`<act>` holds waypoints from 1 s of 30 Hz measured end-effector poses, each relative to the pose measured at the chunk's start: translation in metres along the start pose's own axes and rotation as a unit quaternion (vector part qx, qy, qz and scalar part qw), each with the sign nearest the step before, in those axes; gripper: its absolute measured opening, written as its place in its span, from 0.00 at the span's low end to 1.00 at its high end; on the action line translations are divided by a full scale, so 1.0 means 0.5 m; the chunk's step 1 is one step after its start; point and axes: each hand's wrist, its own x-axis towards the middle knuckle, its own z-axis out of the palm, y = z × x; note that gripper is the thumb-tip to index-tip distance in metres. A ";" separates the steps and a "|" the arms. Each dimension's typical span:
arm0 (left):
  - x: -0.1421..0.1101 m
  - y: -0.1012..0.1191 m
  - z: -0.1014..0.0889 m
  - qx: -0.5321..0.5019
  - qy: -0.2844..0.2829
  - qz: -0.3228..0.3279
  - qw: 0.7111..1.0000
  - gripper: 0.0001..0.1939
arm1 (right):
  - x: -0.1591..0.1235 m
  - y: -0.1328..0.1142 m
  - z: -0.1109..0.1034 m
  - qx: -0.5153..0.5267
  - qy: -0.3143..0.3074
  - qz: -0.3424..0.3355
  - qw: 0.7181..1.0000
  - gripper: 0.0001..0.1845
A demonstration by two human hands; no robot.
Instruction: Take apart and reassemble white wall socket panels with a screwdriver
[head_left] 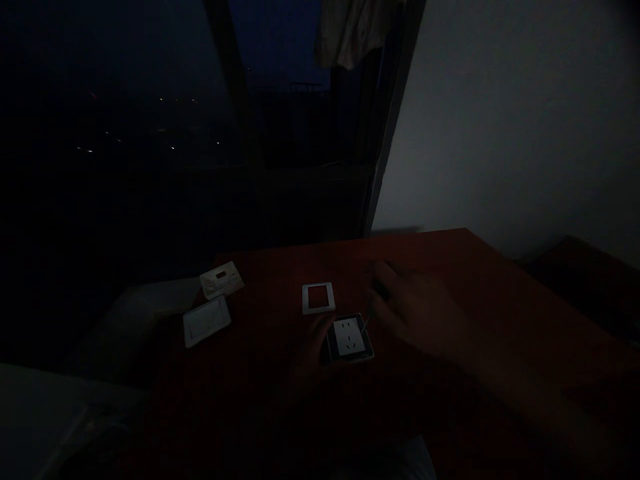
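Observation:
A wall socket [349, 337] with a white face and a dark surround lies on the red-brown table. My left hand [313, 347] grips its left side, thumb and fingers around the edge; much of this hand is lost in the dark. Above the socket's right side, my right hand [410, 303] is closed with curled fingers. From it a thin screwdriver [365, 325] slants down to the right edge of the white face. The screwdriver's handle is hidden in shadow and by the fingers. Just beyond the socket lies a white square frame [318, 308] with an open middle.
Near the left edge of the table [425, 250] lie a pale plate [207, 322] and a box or card with a dark cutout [222, 280]. A dark window [165, 80] stands behind, with cloth [353, 33] hanging there. A wall [510, 120] rises at the right. Light is very dim.

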 end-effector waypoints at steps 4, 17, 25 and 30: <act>0.000 0.003 -0.001 -0.016 -0.008 0.000 1.000 0.40 | -0.003 0.002 0.005 0.083 -0.004 -0.048 0.995 0.18; -0.002 0.004 -0.003 -0.009 0.000 -0.009 1.000 0.40 | 0.001 0.015 0.018 0.124 0.019 -0.023 0.992 0.20; -0.002 -0.005 0.003 -0.024 -0.004 -0.014 1.000 0.41 | 0.001 0.013 0.020 0.099 0.014 -0.005 0.995 0.22; -0.003 -0.005 0.001 -0.013 -0.003 -0.008 1.000 0.40 | 0.001 0.015 0.023 0.092 0.011 0.006 0.996 0.19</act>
